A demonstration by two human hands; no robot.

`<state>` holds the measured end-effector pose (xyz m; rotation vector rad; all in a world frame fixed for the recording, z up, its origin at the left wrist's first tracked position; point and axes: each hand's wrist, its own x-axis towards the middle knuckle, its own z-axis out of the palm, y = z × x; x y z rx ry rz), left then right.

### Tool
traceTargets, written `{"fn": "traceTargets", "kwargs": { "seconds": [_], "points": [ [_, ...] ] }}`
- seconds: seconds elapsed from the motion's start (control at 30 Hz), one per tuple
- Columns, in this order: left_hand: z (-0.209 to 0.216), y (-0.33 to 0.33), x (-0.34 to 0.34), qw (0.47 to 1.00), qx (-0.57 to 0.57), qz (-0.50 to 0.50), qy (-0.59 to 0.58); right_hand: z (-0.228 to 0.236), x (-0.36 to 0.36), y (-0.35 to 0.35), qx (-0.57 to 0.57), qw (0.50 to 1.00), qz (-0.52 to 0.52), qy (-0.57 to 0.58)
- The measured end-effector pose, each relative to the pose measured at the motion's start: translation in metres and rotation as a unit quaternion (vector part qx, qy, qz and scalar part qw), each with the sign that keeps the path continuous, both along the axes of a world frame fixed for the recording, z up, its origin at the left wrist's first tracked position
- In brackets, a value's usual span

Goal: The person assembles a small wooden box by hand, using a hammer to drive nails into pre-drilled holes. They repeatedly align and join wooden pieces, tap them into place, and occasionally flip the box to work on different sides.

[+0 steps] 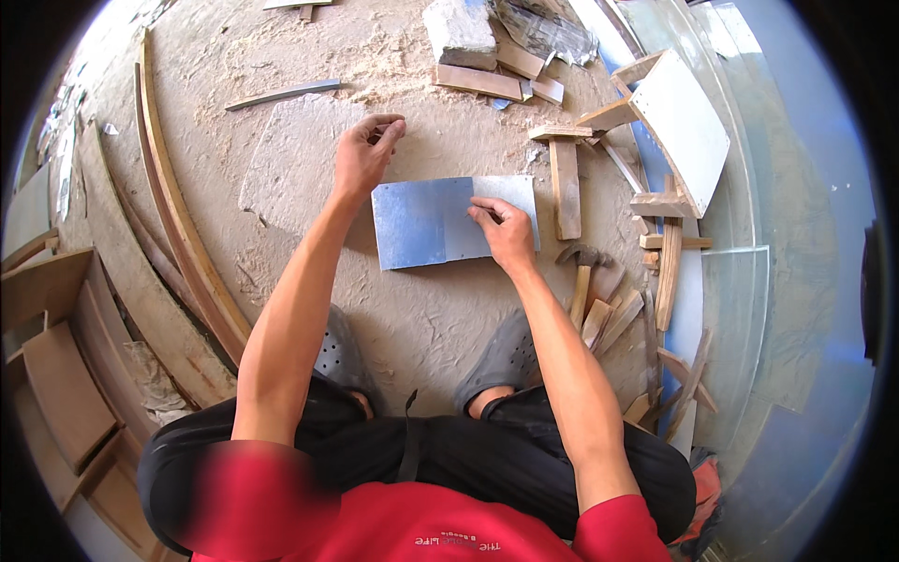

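A rectangular panel [420, 227], blue on its left part and pale grey on its right, lies before my feet with small dots like nail heads along its edges. My right hand [507, 234] is over its pale part, thumb and fingertips pinched together; whatever is between them is too small to make out. Beyond the panel's far left corner, my left hand [368, 157] is raised with curled fingers and thumb closed, and anything inside is hidden. A claw hammer [582, 267] with a wooden handle rests just right of the panel, touched by neither hand.
On the right are a white-faced wooden frame [688, 131], a T-shaped wooden piece [565, 183], several wood offcuts [620, 323] and glass sheets [740, 309]. Long wooden strips [169, 197] run along the left. A stone block [459, 36] stands at the back near a flat slab [295, 155].
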<state>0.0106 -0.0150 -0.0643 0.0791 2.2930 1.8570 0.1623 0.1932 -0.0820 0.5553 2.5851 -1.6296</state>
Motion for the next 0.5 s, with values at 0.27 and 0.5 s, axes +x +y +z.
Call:
{"fn": "traceTargets", "kwargs": {
  "seconds": [0.27, 0.5],
  "points": [
    [-0.001, 0.004, 0.008, 0.989, -0.088, -0.113, -0.043, -0.002, 0.003, -0.007, 0.052, 0.998, 0.010, 0.042],
    [-0.005, 0.017, 0.032, 0.954, -0.134, -0.270, 0.004, 0.002, 0.005, -0.010, 0.050, 0.997, 0.006, 0.066]
  ]
}}
